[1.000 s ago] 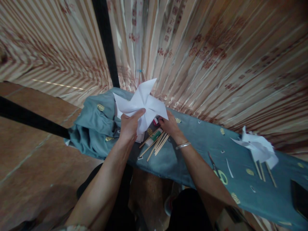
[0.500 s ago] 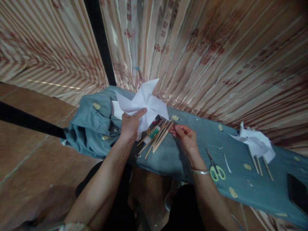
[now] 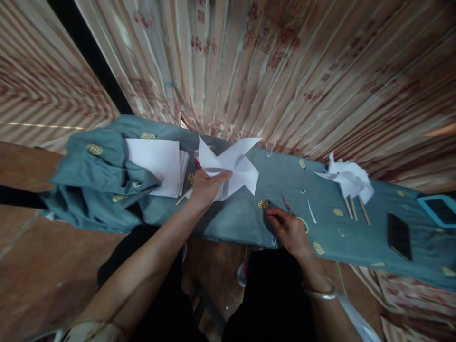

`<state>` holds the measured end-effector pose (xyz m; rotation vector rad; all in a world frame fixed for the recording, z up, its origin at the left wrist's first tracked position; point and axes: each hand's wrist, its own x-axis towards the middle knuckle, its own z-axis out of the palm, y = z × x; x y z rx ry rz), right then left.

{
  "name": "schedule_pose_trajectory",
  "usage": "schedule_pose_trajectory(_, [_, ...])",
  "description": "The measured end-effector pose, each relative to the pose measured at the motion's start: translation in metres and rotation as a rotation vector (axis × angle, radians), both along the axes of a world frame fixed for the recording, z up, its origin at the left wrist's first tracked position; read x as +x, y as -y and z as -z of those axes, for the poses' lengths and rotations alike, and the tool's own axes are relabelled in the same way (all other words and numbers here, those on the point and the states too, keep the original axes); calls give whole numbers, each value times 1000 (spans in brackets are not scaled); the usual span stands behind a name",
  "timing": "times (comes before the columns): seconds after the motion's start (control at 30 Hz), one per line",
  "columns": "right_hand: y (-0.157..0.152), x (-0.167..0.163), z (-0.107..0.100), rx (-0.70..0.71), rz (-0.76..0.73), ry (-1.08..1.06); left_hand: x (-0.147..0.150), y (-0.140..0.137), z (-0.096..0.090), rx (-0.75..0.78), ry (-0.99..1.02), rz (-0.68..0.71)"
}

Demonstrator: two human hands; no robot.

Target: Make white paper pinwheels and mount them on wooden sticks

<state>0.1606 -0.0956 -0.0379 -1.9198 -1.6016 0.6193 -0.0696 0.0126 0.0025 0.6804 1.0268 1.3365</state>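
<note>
A white paper pinwheel (image 3: pixel 245 172) is in my left hand (image 3: pixel 208 187), its thumb pressed near the centre. Under the pinwheel and that hand the wooden sticks (image 3: pixel 182 197) are mostly hidden, with one end showing. My right hand (image 3: pixel 292 232) hovers low over the cloth near its front edge, fingers curled together. Whatever is between those fingertips, if anything, is too small to make out. Just behind this hand lie scissors (image 3: pixel 287 204) with yellow-green handles, partly covered by it; whether they touch I cannot tell.
A stack of white paper (image 3: pixel 155 161) lies left on the grey-green cloth (image 3: pixel 242 221). To the right are a thin paper strip (image 3: pixel 311 211), several pinwheels on sticks (image 3: pixel 352 178), a black phone (image 3: pixel 399 236) and a blue-framed device (image 3: pixel 439 210). A striped curtain (image 3: pixel 228 71) hangs behind.
My right hand has moved away from the sticks, rightward to the scissors. My left hand still holds the pinwheel, which now covers most of the sticks. The view has shifted to the right.
</note>
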Motion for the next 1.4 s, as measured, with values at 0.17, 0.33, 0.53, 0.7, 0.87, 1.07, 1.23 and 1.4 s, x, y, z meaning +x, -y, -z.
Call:
schedule_pose_trajectory(0.17, [-6,-5,-6,8,-221,412,18,-1,3,16,0,55])
schedule_pose_trajectory(0.33, [-8,-19,-7,-7,-302,677,34,0,6,42,-11,101])
schedule_pose_trajectory(0.53, [-4,9,-2,49,-177,251,39,2,4,51,-73,94])
schedule_pose_trajectory(0.7, [-14,27,3,-17,-152,51,39,4,3,56,-58,95])
schedule_pose_trajectory(0.87, [-15,25,7,-22,-144,1,42,6,3,72,-76,84])
schedule_pose_trajectory(1.07, [-11,23,10,14,-161,-27,46,10,4,19,-78,128])
schedule_pose_trajectory(1.23, [-10,18,4,20,-239,46,47,10,7,-2,-95,162])
schedule_pose_trajectory(1.4, [-11,13,1,32,-283,110,48,11,8,-29,-115,188])
